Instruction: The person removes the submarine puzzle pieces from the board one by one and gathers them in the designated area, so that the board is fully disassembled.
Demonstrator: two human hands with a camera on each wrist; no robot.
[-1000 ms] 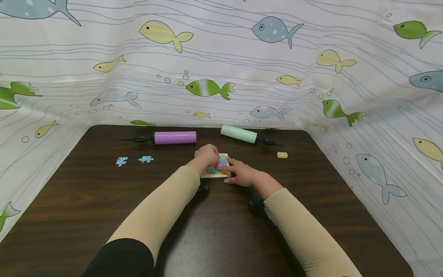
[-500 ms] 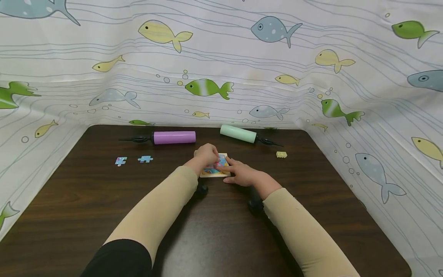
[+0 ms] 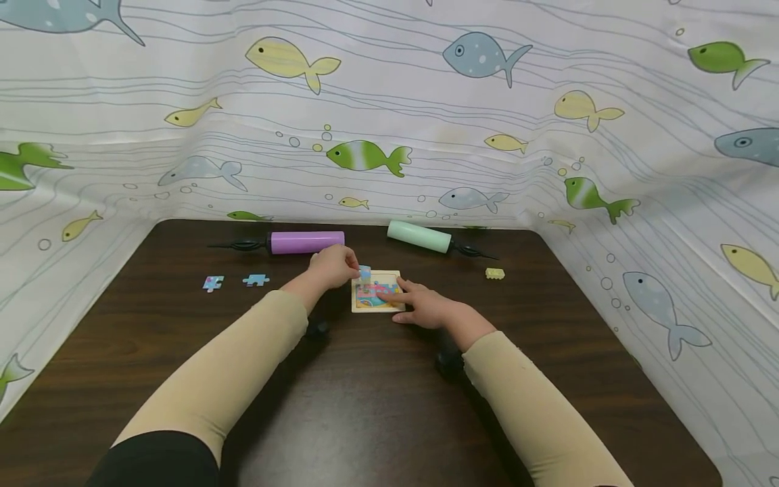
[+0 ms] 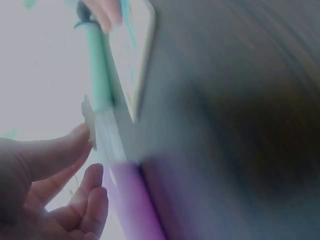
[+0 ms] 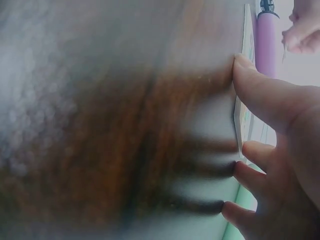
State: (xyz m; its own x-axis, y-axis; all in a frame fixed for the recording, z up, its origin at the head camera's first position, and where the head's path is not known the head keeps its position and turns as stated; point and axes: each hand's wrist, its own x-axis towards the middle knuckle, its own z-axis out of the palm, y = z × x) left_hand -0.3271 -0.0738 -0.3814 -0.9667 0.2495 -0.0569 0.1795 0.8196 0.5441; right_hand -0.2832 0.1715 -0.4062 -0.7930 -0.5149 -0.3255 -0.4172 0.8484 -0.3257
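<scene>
My left hand (image 3: pixel 331 267) pinches a light blue jigsaw piece (image 3: pixel 364 273) between thumb and finger, over the upper left corner of a small framed jigsaw puzzle (image 3: pixel 377 311). In the left wrist view the same piece (image 4: pixel 89 120) shows edge-on at the thumb tip, and the other fingers curl below. The puzzle has a pale frame and a pink and blue picture. My right hand (image 3: pixel 426 306) rests at its right side with fingers spread, some reaching over the picture. The right wrist view shows the thumb (image 5: pixel 255 87) and fingertips right at the frame's edge.
Two loose jigsaw pieces, one blue and pink (image 3: pixel 213 283) and one blue (image 3: pixel 256 279), lie to the left. Behind stand out a purple hand pump (image 3: pixel 307 243) and a mint green one (image 3: pixel 420 236). A yellow toy brick (image 3: pixel 495 273) lies right. A fish-print curtain (image 3: pixel 389 101) surrounds the table.
My left hand has moved left from over the puzzle, with a piece now visible in its pinch, uncovering more of the picture. The right hand has stayed in place.
</scene>
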